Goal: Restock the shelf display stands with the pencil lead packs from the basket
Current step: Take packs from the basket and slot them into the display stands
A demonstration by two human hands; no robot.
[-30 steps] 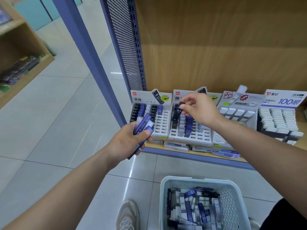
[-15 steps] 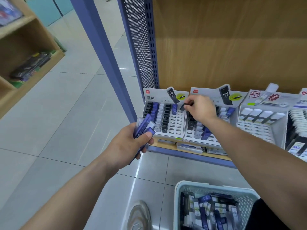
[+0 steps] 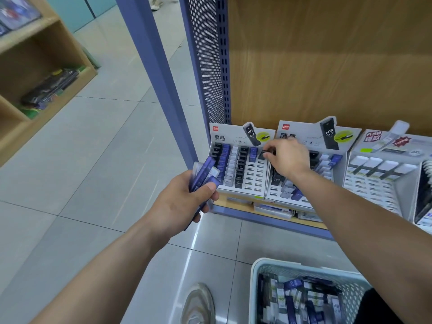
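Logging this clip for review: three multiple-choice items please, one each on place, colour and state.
1. Where does the basket stand? A on the shelf; B on the floor; C on a cart.
2. What colour are most packs in the left hand? A blue; B red; C green.
3. What is the right hand doing? A hanging idle; B pinching a black pack over the leftmost stand; C gripping the basket.
Answers: 1 B, tiles lie under it; 2 A, blue packs fan out of the grip; 3 B, the pack's end shows in its pinch.
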